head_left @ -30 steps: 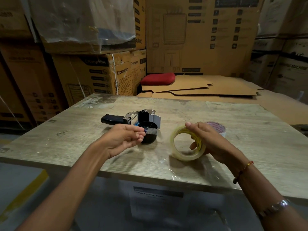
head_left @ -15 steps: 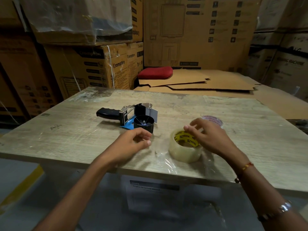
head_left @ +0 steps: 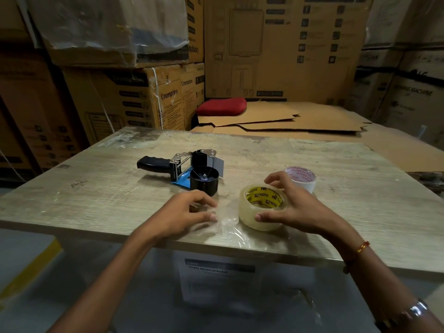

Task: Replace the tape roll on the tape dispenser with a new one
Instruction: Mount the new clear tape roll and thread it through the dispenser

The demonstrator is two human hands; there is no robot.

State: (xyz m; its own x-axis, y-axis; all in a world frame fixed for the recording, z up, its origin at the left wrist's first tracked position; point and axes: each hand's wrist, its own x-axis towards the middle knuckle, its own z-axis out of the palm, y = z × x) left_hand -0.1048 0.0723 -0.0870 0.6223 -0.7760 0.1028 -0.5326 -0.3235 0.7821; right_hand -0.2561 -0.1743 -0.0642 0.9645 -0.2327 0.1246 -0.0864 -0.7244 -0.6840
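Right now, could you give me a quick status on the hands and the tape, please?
Right hand gripping new clear tape roll, flat on table. Left hand empty beside it. Dispenser hub bare, lying on its side. Nothing blocking.

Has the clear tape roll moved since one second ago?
Yes. The tape roll was tilted up on edge in the right hand; now it lies flat on the table, at the same side of the dispenser.
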